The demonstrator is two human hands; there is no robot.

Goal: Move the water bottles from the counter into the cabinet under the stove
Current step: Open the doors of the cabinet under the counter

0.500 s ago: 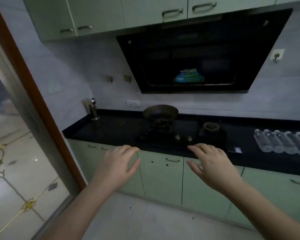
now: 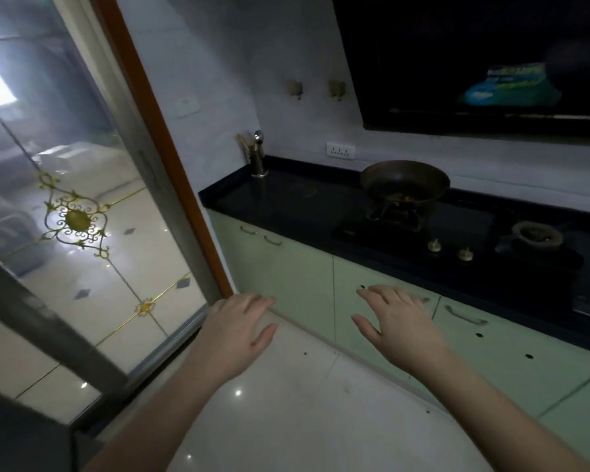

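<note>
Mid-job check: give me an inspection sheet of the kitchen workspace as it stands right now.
Surface: black counter, glossy, dim light.
Job's things: water bottles not in view; green cabinet doors under the stove all shut.
Clutter: dark wok on the left burner; bare right burner; utensil holder at the counter's left end.
Grippers: left hand and right hand both open, holding nothing, in front of the cabinet doors.
Cables: nothing seen; wall socket unused.
Surroundings: range hood above; glass sliding door at left; pale tiled floor.
</note>
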